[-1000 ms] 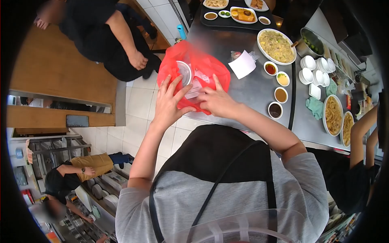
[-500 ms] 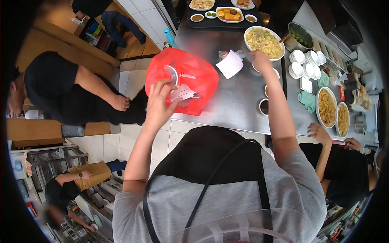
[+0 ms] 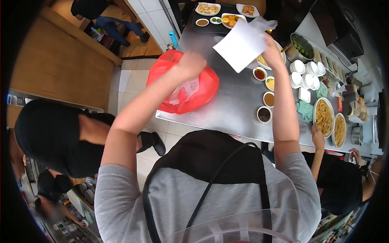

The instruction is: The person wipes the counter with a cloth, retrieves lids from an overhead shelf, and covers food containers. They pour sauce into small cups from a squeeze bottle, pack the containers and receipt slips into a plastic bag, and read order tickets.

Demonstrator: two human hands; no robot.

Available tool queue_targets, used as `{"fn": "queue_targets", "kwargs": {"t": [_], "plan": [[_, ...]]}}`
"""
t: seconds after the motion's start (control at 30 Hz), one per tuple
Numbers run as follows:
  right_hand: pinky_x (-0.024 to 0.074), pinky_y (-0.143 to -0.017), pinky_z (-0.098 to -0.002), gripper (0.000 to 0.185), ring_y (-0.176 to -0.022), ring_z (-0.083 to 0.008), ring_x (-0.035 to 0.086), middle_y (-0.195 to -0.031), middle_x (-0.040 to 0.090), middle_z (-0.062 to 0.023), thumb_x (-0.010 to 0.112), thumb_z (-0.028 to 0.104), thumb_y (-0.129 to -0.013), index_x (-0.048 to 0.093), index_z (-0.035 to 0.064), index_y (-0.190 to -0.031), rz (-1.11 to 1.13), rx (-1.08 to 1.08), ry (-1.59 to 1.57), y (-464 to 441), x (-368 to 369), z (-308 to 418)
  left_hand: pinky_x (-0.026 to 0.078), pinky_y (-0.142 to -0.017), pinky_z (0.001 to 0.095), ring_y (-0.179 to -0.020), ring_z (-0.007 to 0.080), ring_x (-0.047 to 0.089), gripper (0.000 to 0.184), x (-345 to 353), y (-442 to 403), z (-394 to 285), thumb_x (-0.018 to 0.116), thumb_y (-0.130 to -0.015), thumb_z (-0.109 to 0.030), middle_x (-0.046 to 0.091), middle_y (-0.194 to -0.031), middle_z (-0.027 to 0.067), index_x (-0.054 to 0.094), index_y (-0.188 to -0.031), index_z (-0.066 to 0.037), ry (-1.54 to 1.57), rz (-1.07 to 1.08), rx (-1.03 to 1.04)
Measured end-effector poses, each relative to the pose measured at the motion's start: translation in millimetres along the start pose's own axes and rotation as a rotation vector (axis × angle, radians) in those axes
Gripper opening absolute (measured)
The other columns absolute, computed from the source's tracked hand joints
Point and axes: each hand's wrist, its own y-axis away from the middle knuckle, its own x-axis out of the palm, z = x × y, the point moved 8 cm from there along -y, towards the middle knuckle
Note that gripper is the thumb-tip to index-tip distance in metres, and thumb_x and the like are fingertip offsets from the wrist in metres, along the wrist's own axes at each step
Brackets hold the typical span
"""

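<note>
My right hand is closed on the edge of a white sheet of paper, held up over the steel table. A crumpled clear plastic piece shows just above that hand; whether I grip it too is unclear. My left hand is blurred above a red plastic bag, and its fingers cannot be made out. A printed slip lies in or on the bag. Partly hidden behind the paper and right hand is a large dish of noodle-like food.
Several sauce cups, including a dark one, line the steel table. Behind stands a black tray with dishes. Stacked white cups and a noodle platter are right, where a co-worker's hand touches the platter. Another person is left.
My right hand has lifted the white paper off the table. My left hand has moved from the bag's near left side up and right. The left-hand person has shifted nearer.
</note>
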Motion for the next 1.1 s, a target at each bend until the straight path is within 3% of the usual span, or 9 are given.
{"fn": "queue_targets", "kwargs": {"t": [0.07, 0.13, 0.27, 0.3, 0.4, 0.53, 0.73, 1.0, 1.1], "plan": [[0.0466, -0.070, -0.0250, 0.021, -0.078, -0.0096, 0.058, -0.086, 0.062, -0.0033, 0.049, 0.009, -0.084, 0.057, -0.0003, -0.101, -0.082, 0.078, -0.040, 10.6, 14.8, 23.0, 0.047, -0.065, 0.0393, -0.076, 0.0254, 0.060, 0.018, -38.2, -5.8, 6.9, 0.062, -0.069, -0.012, 0.062, -0.080, 0.0121, 0.063, -0.086, -0.005, 0.442, 0.041, 0.112], [0.0465, -0.073, -0.0266, 0.025, -0.084, -0.0118, 0.058, -0.093, 0.062, -0.0058, 0.048, 0.007, -0.083, 0.056, 0.0009, -0.106, -0.062, 0.269, 0.071, 19.7, 48.5, 31.9, 0.047, -0.068, 0.0339, -0.078, 0.0199, 0.059, 0.020, -50.0, -12.2, 15.3, 0.059, -0.072, -0.010, 0.062, -0.085, 0.0100, 0.062, -0.090, -0.002, 0.618, 0.224, 0.066], [0.0469, -0.065, -0.0250, 0.017, -0.071, -0.0098, 0.057, -0.080, 0.059, -0.0033, 0.046, 0.014, -0.088, 0.056, 0.0017, -0.095, 0.182, 0.089, -0.042, 19.2, 133.7, -17.1, 0.046, -0.068, 0.0264, -0.079, 0.0134, 0.057, 0.030, -68.9, -22.3, 13.6, 0.063, -0.072, -0.017, 0.062, -0.090, 0.0052, 0.061, -0.098, -0.002, 1.324, 0.098, 0.699], [0.0469, -0.061, -0.0231, 0.020, -0.067, -0.0073, 0.056, -0.079, 0.059, -0.0025, 0.046, 0.018, -0.090, 0.056, 0.0014, -0.094, 0.147, 0.114, -0.181, 24.1, 146.8, -19.4, 0.045, -0.066, 0.0253, -0.076, 0.0121, 0.057, 0.030, -20.6, -70.3, 5.3, 0.064, -0.071, -0.020, 0.062, -0.084, 0.0041, 0.062, -0.096, -0.004, 0.895, 0.513, 0.518], [0.0470, -0.059, -0.0335, 0.011, -0.066, -0.0248, 0.059, -0.079, 0.060, -0.0133, 0.045, 0.008, -0.085, 0.053, 0.0017, -0.089, -0.182, -0.018, 0.290, 23.8, 121.7, -20.6, 0.044, -0.066, 0.0246, -0.076, 0.0114, 0.057, 0.029, -22.9, -85.1, 6.4, 0.064, -0.067, -0.020, 0.062, -0.081, 0.0033, 0.064, -0.093, -0.006, 0.805, 0.621, 0.351], [0.0470, -0.058, -0.0397, 0.016, -0.065, -0.0326, 0.059, -0.066, 0.058, -0.0182, 0.051, 0.005, -0.076, 0.051, 0.0020, -0.091, -0.184, -0.416, 0.800, 26.6, 123.5, -16.6, 0.045, -0.066, 0.0272, -0.073, 0.0143, 0.058, 0.024, -40.0, -103.0, 3.4, 0.064, -0.064, -0.014, 0.064, -0.079, 0.0062, 0.065, -0.085, -0.002, 0.664, 0.442, 0.389], [0.0458, -0.064, -0.0434, 0.013, -0.072, -0.0363, 0.058, -0.073, 0.058, -0.0205, 0.049, 0.006, -0.073, 0.056, 0.0014, -0.084, 0.406, 0.027, 0.814, 33.9, 149.6, -70.7, 0.046, -0.065, 0.0297, -0.072, 0.0167, 0.059, 0.018, -51.0, -101.1, -20.6, 0.064, -0.065, -0.014, 0.064, -0.077, 0.0061, 0.066, -0.080, -0.004, 0.620, 0.394, 0.410], [0.0450, -0.073, -0.0360, 0.024, -0.082, -0.0304, 0.059, -0.087, 0.061, -0.0181, 0.052, 0.015, -0.081, 0.056, 0.0008, -0.100, 0.385, 0.237, 0.552, 52.6, 147.4, -89.3, 0.046, -0.065, 0.0320, -0.072, 0.0222, 0.060, 0.016, -82.7, -64.0, -43.6, 0.063, -0.065, -0.012, 0.063, -0.074, 0.0102, 0.063, -0.078, -0.003, 0.603, 0.150, 0.483], [0.0444, -0.077, -0.0322, 0.033, -0.088, -0.0234, 0.059, -0.092, 0.062, -0.0115, 0.054, 0.017, -0.082, 0.051, 0.0010, -0.111, 0.408, 0.134, 0.427, 56.5, 129.8, -73.5, 0.046, -0.067, 0.0339, -0.077, 0.0264, 0.059, 0.022, -109.4, -27.7, -5.8, 0.064, -0.067, -0.017, 0.062, -0.085, 0.0109, 0.062, -0.082, -0.002, 0.614, -0.199, 0.372]]}}
